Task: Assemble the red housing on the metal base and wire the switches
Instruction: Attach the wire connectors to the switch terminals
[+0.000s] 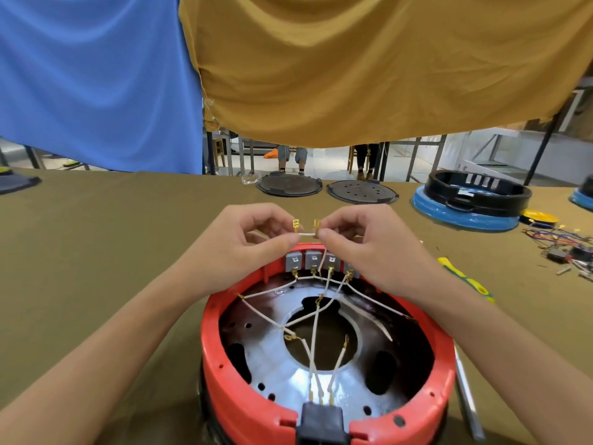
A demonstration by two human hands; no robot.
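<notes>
The red housing sits as a ring around the shiny metal base at the near middle of the table. Several grey switches line its far wall, with white wires and brass terminals running from them across the base to a black socket at the near rim. Above the switches, my left hand and my right hand each pinch one end of a short white jumper wire bent into a U, its two brass terminals pointing up.
Two dark round plates lie at the table's far edge. A black ring on a blue base stands far right, beside a yellow tape roll and loose coloured wires. A yellow-green screwdriver and a metal bar lie right of the housing.
</notes>
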